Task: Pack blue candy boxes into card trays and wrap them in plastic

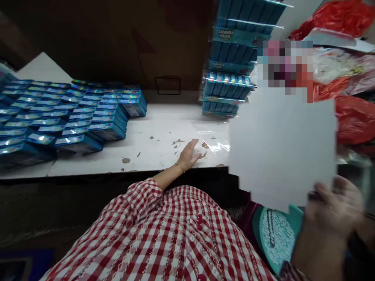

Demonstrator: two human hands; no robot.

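My right hand (336,205), blurred by motion, grips the lower right edge of a white cardboard sheet (284,148) with notched edges. The sheet is held up above the table's right side. My left hand (189,156) rests on the worn white tabletop (161,136) near the front edge, fingers apart and holding nothing. Just right of its fingers lies a piece of clear plastic film (216,144). Behind the sheet's left edge rises a stack of blue packs (228,84) in clear wrap, some marked "Caramelo Macizo".
Rows of small blue boxes (73,117) cover the table's left side. A brown cardboard wall (117,43) stands at the back. Below the sheet, a teal tub (258,222) holds small pale pieces. Red plastic bags (354,121) and clear bags crowd the right.
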